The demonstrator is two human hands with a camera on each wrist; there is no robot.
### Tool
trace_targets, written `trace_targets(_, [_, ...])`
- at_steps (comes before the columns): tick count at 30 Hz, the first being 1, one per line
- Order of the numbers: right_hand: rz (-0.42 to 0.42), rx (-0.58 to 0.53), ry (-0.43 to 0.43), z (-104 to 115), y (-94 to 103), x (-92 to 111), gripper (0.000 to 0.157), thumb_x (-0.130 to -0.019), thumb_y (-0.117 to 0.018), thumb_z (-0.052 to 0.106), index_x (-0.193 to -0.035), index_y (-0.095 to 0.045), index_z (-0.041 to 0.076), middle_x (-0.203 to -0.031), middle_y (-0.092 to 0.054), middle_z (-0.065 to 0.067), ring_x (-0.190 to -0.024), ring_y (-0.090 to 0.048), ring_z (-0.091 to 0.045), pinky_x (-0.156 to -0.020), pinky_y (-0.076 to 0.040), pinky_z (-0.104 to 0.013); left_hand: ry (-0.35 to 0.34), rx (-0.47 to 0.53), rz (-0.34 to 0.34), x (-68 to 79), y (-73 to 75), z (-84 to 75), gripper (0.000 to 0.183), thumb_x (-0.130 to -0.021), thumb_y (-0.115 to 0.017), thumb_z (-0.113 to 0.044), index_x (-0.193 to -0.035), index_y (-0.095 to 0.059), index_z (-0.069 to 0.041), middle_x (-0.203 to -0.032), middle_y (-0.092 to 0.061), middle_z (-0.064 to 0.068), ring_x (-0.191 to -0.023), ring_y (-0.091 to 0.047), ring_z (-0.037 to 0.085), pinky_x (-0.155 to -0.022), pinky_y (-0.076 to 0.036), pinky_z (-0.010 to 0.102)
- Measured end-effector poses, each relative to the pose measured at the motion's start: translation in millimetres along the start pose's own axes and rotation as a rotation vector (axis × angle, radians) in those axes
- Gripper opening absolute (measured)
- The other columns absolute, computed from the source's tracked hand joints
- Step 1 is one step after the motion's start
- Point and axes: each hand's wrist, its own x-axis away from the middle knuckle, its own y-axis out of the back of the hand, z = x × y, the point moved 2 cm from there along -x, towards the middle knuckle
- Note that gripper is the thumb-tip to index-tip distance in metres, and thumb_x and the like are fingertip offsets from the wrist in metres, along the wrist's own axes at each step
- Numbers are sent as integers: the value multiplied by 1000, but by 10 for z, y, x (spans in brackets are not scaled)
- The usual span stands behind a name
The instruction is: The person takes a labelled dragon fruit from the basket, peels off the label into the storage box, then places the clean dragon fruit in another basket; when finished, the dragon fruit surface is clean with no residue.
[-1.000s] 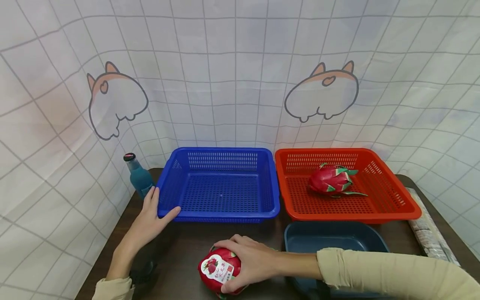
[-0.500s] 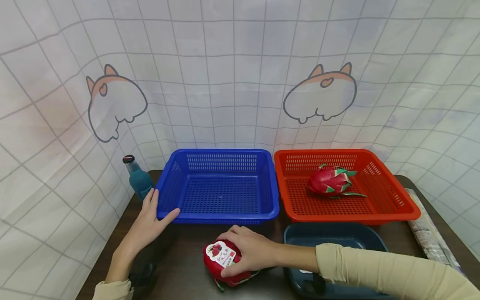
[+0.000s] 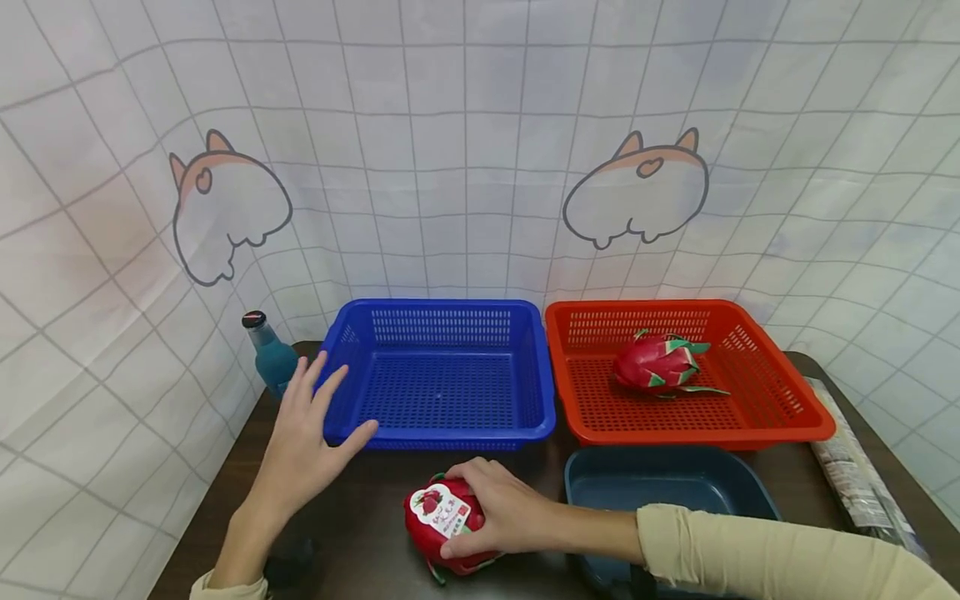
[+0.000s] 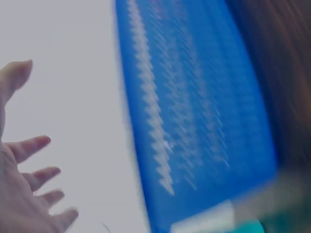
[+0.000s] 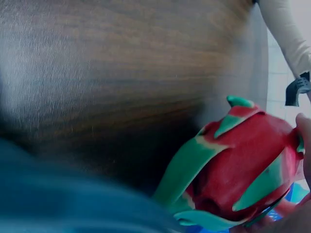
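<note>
My right hand [image 3: 510, 512] grips a red dragon fruit [image 3: 426, 537] in front of the baskets. A white label with fruit pictures faces up on it. In the right wrist view, the green-tipped scales of this dragon fruit [image 5: 243, 165] show close over the dark wood, with part of the hand at the edge. My left hand [image 3: 303, 450] holds nothing; its fingers are spread at the left end of the blue basket [image 3: 450, 437]. The left wrist view has the left hand [image 4: 24, 189] apart from the blurred basket [image 4: 204, 97].
Right of the blue basket stands a red basket [image 3: 697, 434] holding another dragon fruit [image 3: 648, 367]. A dark blue tub [image 3: 660, 457] sits before it, partly under my right sleeve. At the left back is a teal bottle [image 3: 275, 362]; a wrapped printed bundle [image 3: 851, 462] lies at the right edge.
My left hand has come off the blue basket's rim, fingers spreading. My right hand shifted the gripped dragon fruit slightly to the right early on, then kept it nearly still.
</note>
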Motion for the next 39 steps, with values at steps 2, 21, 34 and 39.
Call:
trace_targets(2, [-24,0,2,10,-6,17,71,-76,-74,56,-128,-51,14,-114,-55,2,-101,-46,-7,-78,-47,-19,-89,96,52,35,30,-187,79,-81,-77,-38,-148,-40,-19,-161,-23,8,-151,-14,33,-105,-27,74])
trace_targets(21, [-244,117,106,53,-6,145,52,-77,-78,49,-114,-63,16,-113,-56,4,-102,-45,-10,-83,-45,-18,-223,705,767,310,-598,-371,101,-83,-64,-60,-157,-4,-26,-164,-12,2,-149,-21,28,-114,-37,38])
trace_targets(34, [-234,156,122,73,-12,149,51,-78,-77,49,-114,-63,16,-111,-56,4,-101,-46,-9,-83,-45,-17,-239,599,829,347,-716,-180,83,-82,-70,-53,-150,-29,-30,-158,-22,2,-137,-34,22,-103,-46,35])
trace_targets(39, [-241,168,147,93,3,127,51,-77,-78,48,-114,-64,15,-107,-56,4,-99,-46,-9,-81,-43,-15,-148,603,919,375,-842,-149,94,-81,-75,-43,-154,-19,-25,-157,-23,-1,-133,-41,19,-101,-47,27])
